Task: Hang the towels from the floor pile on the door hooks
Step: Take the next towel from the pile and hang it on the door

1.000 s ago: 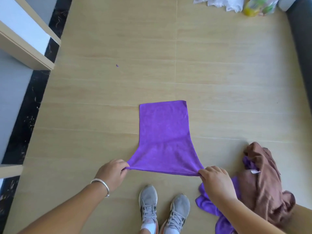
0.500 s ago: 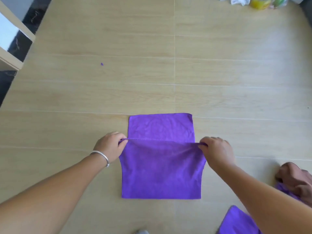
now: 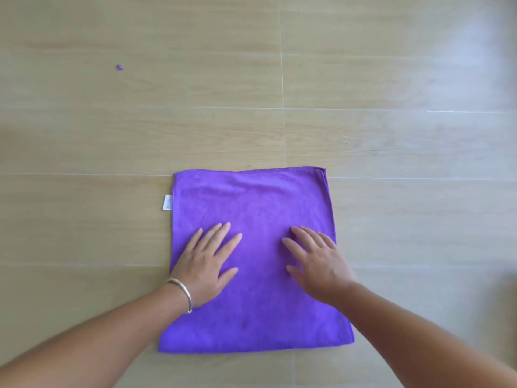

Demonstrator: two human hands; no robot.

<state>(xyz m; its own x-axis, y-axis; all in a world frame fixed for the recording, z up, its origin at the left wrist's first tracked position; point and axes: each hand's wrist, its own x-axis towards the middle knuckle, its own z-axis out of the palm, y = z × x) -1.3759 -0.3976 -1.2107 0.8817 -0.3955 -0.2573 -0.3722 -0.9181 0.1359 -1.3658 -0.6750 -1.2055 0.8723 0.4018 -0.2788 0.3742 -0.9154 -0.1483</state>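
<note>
No text is reading clearly anywhere. A small white tag (image 3: 167, 202) is sticking out from the left edge of the purple towel (image 3: 257, 208), toward its far corner, and faint print is showing on it, too small and blurred to make out.

The floor (image 3: 363, 79) filled the entire view and consisted of light wood-grain planks or tiles laid in long horizontal courses. Thin pale joint lines (image 3: 282, 79) ran between them, one vertical joint crossing several horizontal ones. The surface was matt beige with faint brown streaking. A bright, washed-out patch of light (image 3: 475, 46) lay across the upper right corner (source not visible). A small purple scrap (image 3: 119, 67) rested on the boards at upper left.
</note>
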